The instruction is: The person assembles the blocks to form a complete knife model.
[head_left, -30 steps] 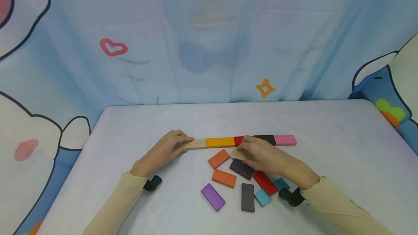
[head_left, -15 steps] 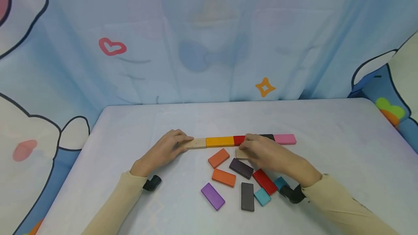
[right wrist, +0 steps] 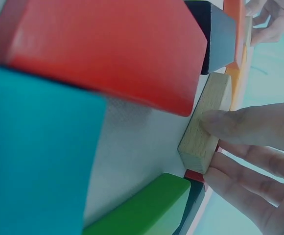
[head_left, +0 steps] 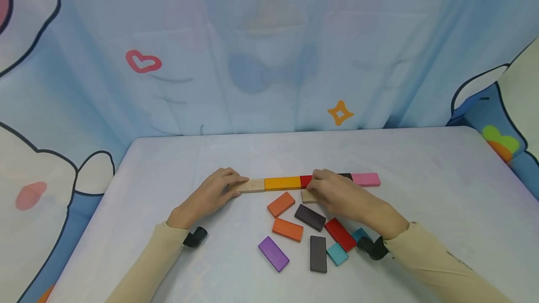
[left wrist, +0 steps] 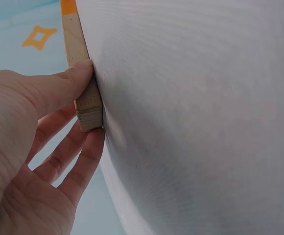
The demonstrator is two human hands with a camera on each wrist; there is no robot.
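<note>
A light-blue curtain [head_left: 181, 27] with cartoon prints hangs behind a bench [head_left: 202, 153] spread with whitish cloth. On it the left hand [head_left: 209, 196], fingers [left wrist: 85, 162] gripping, holds the pale wooden block [head_left: 251, 185] ending a row of five, alongside one yellow block [head_left: 282, 183], one red block [head_left: 305, 181], one black block [head_left: 346, 176] and one pink block [head_left: 366, 179]; the right hand's [head_left: 343, 195] fingers pinch a second wooden block [head_left: 309, 197] just in front. Nearer lie two dark blocks [head_left: 317, 254], one loose red block [head_left: 340, 234], one purple block [head_left: 273, 254], two orange blocks [head_left: 287, 229], one partly hidden green block [right wrist: 147, 205] and two teal blocks [head_left: 338, 254].
</note>
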